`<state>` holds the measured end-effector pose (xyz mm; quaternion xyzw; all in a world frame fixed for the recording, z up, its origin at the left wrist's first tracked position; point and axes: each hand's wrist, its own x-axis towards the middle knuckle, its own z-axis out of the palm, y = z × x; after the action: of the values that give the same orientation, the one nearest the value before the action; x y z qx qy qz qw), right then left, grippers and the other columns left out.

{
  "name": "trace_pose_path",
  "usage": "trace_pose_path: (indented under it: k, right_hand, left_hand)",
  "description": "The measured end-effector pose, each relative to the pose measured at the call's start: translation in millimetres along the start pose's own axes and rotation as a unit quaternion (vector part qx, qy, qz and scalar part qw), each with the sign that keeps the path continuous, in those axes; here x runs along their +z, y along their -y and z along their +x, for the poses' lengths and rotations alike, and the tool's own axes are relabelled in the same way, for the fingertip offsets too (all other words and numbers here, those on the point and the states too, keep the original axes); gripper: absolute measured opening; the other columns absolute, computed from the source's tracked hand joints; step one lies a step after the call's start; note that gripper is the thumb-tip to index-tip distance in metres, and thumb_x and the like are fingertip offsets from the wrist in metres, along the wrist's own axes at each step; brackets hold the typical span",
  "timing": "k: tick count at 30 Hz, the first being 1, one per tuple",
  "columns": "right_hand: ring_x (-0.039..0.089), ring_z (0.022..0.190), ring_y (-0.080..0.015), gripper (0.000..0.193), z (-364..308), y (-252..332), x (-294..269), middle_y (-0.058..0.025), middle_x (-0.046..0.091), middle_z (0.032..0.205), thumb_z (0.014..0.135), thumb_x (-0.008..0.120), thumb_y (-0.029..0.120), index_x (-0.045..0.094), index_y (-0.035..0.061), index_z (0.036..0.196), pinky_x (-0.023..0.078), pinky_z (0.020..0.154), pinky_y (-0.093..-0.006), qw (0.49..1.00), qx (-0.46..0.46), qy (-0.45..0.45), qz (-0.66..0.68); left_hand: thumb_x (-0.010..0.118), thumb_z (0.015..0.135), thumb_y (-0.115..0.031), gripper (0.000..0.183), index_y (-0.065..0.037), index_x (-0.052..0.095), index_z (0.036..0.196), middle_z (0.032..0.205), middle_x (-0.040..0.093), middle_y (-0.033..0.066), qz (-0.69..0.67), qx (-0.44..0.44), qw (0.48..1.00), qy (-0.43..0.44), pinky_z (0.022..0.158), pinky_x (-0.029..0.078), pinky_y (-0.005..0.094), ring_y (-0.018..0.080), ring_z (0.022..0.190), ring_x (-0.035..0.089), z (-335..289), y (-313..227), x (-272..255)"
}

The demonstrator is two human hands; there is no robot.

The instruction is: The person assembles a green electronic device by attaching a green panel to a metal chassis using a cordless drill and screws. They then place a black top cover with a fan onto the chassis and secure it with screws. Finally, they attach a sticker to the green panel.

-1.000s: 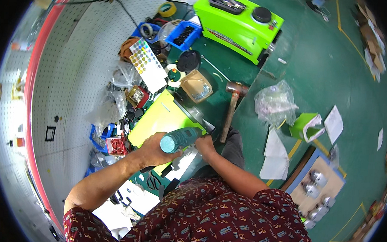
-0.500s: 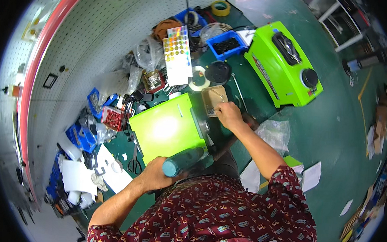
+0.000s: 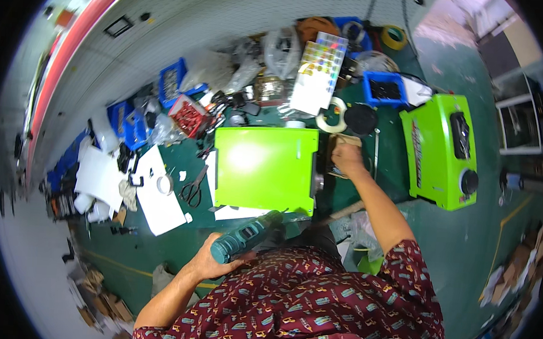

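Observation:
My left hand (image 3: 207, 259) is wrapped round a teal cordless power drill (image 3: 242, 237), which points away to the right at the near edge of the workbench. Just beyond the drill lies a bright green metal housing (image 3: 265, 169) with a glossy flat top. To the right of it, my right hand (image 3: 348, 159) reaches into a small tan tray (image 3: 347, 139), its fingers bent together. Whatever the fingertips pinch is too small to make out. A long metal wrench (image 3: 376, 152) lies beside the tray.
A second green machine (image 3: 443, 152) with a black knob stands at the right. Scissors (image 3: 193, 189), a tape roll (image 3: 165, 185), blue parts bins (image 3: 383, 89) and a red parts bin (image 3: 188, 117) surround the work. A sticker sheet (image 3: 317, 79) lies at the back.
My view has turned, so the housing now looks squarer and the bench appears shifted. The drill stays in my left hand, and my right hand remains at the tan tray.

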<state>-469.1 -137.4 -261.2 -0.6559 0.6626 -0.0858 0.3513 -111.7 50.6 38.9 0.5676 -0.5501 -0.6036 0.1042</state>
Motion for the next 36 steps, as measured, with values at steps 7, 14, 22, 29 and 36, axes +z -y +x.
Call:
trace_pose_path:
  k: [7, 14, 22, 29, 36]
  right_hand:
    - [0.074, 0.081, -0.0211, 0.017, -18, 9, -35, -0.0117, 0.073, 0.094, 0.087, 0.073, -0.005, 0.069, -0.0034, 0.104, 0.064, 0.07, -0.0324, 0.856, 0.126, -0.041, 0.5]
    - [0.076, 0.092, -0.024, 0.027, -125, 113, -33, -0.0142, 0.075, 0.104, 0.092, 0.074, -0.002, 0.067, -0.0031, 0.118, 0.065, 0.083, -0.037, 0.731, 0.131, 0.026, 0.669]
    - [0.076, 0.087, -0.0215, 0.017, -205, 179, 50, -0.0113, 0.076, 0.1, 0.095, 0.076, 0.005, 0.069, 0.0033, 0.11, 0.065, 0.076, -0.0328, 0.611, 0.202, 0.082, 0.761]
    - [0.076, 0.089, -0.021, 0.018, -219, 193, 69, -0.0116, 0.076, 0.102, 0.095, 0.075, 0.006, 0.068, 0.0016, 0.111, 0.064, 0.077, -0.0305, 0.617, 0.222, 0.083, 0.751]
    - [0.075, 0.091, -0.02, 0.019, -217, 198, 81, -0.0106, 0.075, 0.104, 0.095, 0.075, 0.007, 0.069, 0.0021, 0.113, 0.064, 0.078, -0.0315, 0.62, 0.251, 0.124, 0.733]
  left_hand:
    - [0.085, 0.087, -0.016, 0.024, -0.001, 0.073, 0.102, 0.085, 0.075, 0.009, -0.023, 0.003, 0.999, -0.038, 0.072, 0.055, 0.034, 0.0166, 0.074, 0.068, -19, 30, -9]
    - [0.082, 0.088, -0.008, 0.033, -0.001, 0.069, 0.118, 0.099, 0.075, 0.0103, 0.016, 0.107, 0.992, -0.072, 0.08, 0.055, 0.0335, 0.0165, 0.086, 0.068, -27, 57, -21]
    - [0.088, 0.086, -0.021, 0.032, -0.011, 0.075, 0.113, 0.102, 0.074, 0.0077, 0.115, 0.119, 0.986, -0.036, 0.082, 0.052, 0.0377, 0.0248, 0.092, 0.069, -39, 75, -32]
    - [0.087, 0.083, -0.011, 0.022, -0.005, 0.073, 0.099, 0.091, 0.075, 0.0108, 0.09, 0.182, 0.979, -0.026, 0.072, 0.057, 0.0368, 0.0264, 0.078, 0.072, -41, 109, -43]
    - [0.082, 0.08, -0.011, 0.021, -0.003, 0.071, 0.096, 0.084, 0.072, 0.016, 0.124, 0.129, 0.984, 0.019, 0.069, 0.057, 0.0403, 0.0352, 0.073, 0.072, -42, 123, -64]
